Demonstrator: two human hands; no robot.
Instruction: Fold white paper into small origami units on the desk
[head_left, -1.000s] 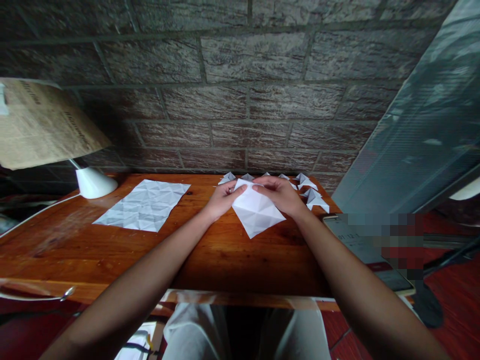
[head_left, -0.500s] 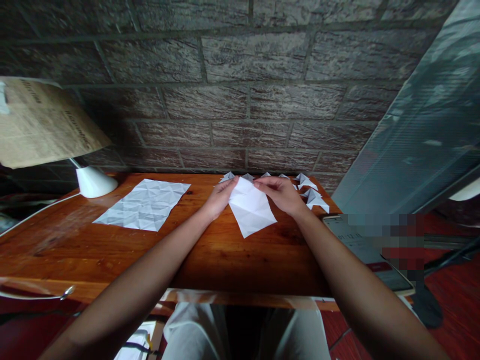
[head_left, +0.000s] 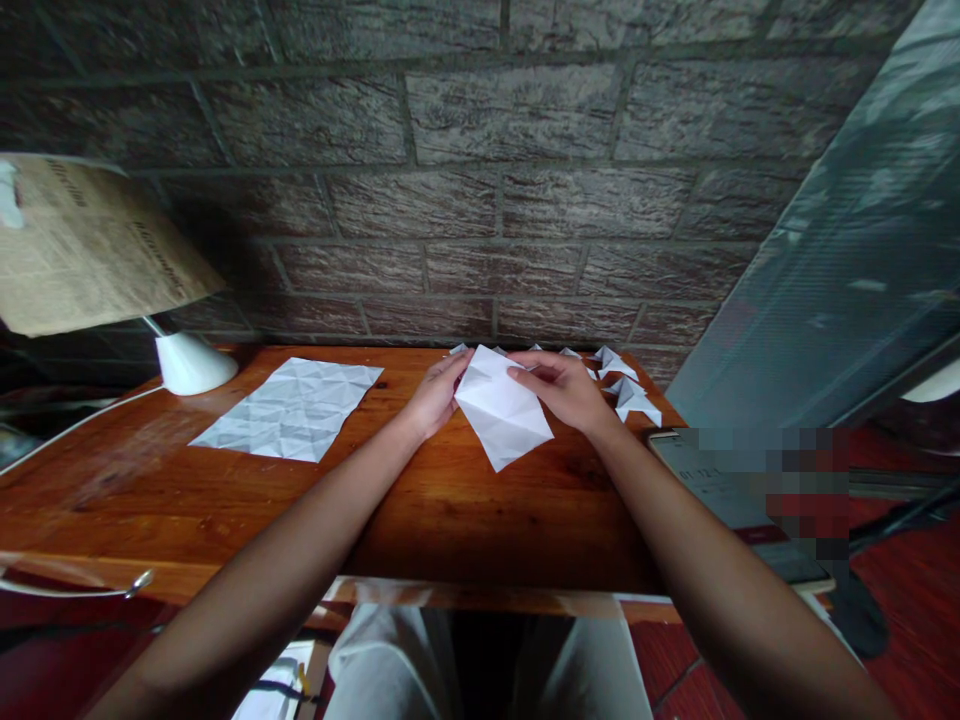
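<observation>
Your right hand (head_left: 562, 388) pinches the white paper (head_left: 504, 412) at its right edge; your left hand (head_left: 439, 395) touches the left edge, pinch unclear. It is over the wooden table (head_left: 465, 525), right of the creased sheet (head_left: 294, 410).

Both forearms (head_left: 330, 515) slant forward and inward, the left hand (head_left: 435, 398) near the right hand (head_left: 566, 388), whose fingers (head_left: 538, 358) are bent.

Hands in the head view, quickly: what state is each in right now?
Left hand: holding the white paper at its left edge.
Right hand: holding it too, thumb on top.
</observation>
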